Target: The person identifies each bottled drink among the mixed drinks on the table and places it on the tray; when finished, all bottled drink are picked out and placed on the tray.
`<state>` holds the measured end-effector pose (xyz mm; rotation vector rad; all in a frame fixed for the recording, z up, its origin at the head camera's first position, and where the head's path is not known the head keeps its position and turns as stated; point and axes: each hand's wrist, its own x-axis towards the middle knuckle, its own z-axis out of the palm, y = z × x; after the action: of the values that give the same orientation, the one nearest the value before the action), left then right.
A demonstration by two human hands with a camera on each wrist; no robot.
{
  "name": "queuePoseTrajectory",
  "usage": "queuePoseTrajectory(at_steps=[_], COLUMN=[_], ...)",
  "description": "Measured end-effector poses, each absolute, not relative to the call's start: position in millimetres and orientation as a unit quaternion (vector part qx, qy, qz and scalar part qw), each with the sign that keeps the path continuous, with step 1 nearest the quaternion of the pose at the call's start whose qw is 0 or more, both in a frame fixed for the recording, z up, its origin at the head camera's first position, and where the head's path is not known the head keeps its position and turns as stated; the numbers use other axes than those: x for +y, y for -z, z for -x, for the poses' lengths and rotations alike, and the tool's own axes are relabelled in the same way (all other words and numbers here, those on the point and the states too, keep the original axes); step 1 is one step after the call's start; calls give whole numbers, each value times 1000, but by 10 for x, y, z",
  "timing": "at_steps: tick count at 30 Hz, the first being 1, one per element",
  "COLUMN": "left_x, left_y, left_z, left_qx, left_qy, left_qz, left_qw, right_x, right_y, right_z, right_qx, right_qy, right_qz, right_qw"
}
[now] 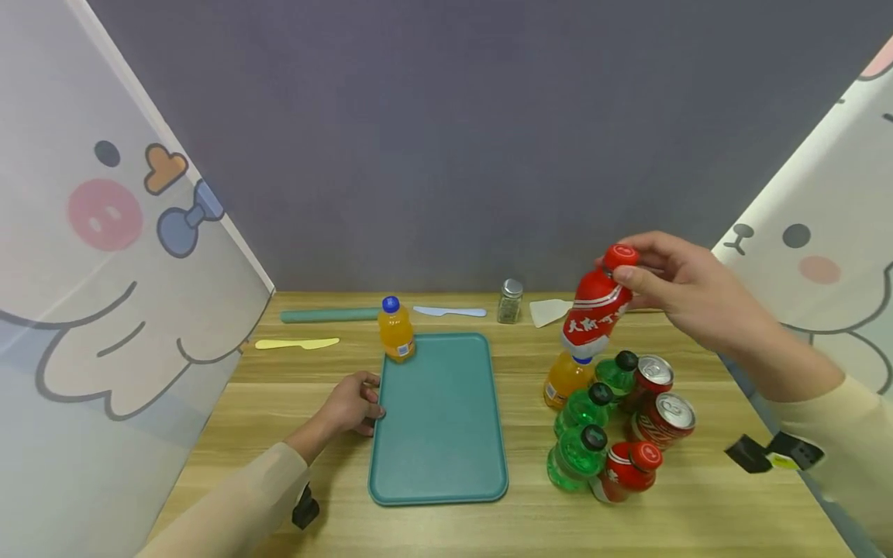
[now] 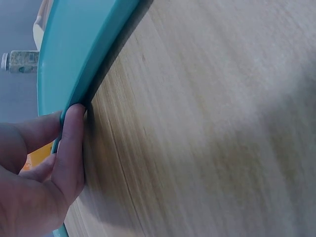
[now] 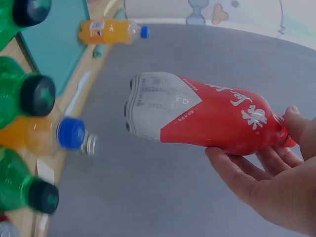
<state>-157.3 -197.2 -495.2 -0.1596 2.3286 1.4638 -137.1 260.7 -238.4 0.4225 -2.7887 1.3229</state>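
My right hand grips a red-labelled cola bottle by its neck and upper body, tilted and held up above the other drinks. In the right wrist view its pale base points away from the palm. My left hand pinches the left rim of a teal tray, thumb and fingers on either side of the edge. An orange soda bottle with a blue cap stands at the tray's far left corner. Below the held bottle is another orange soda bottle, partly hidden by it.
Right of the tray stand several green bottles, another red cola bottle and two red cans. Along the back lie a green rod, a blue knife, a shaker and a white spatula. A yellow knife lies left.
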Motion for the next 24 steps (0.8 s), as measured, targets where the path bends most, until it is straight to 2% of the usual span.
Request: queuePoseTrajectory(at_steps=[12, 20, 24], left_x=[-1958, -1959, -1959], left_y=[4910, 4917, 4914], left_z=[1548, 1542, 1536], left_qx=[827, 826, 827], left_qy=[-524, -525, -525], left_qz=[55, 55, 59], left_qw=[196, 195, 192], right_x=[1873, 1450, 1236], right_y=[2544, 2762, 2864], right_z=[1831, 2114, 2238], right_qx=[-829, -820, -817], right_qy=[-542, -554, -558], right_qz=[-128, -90, -87], right_qw=[-54, -112, -120])
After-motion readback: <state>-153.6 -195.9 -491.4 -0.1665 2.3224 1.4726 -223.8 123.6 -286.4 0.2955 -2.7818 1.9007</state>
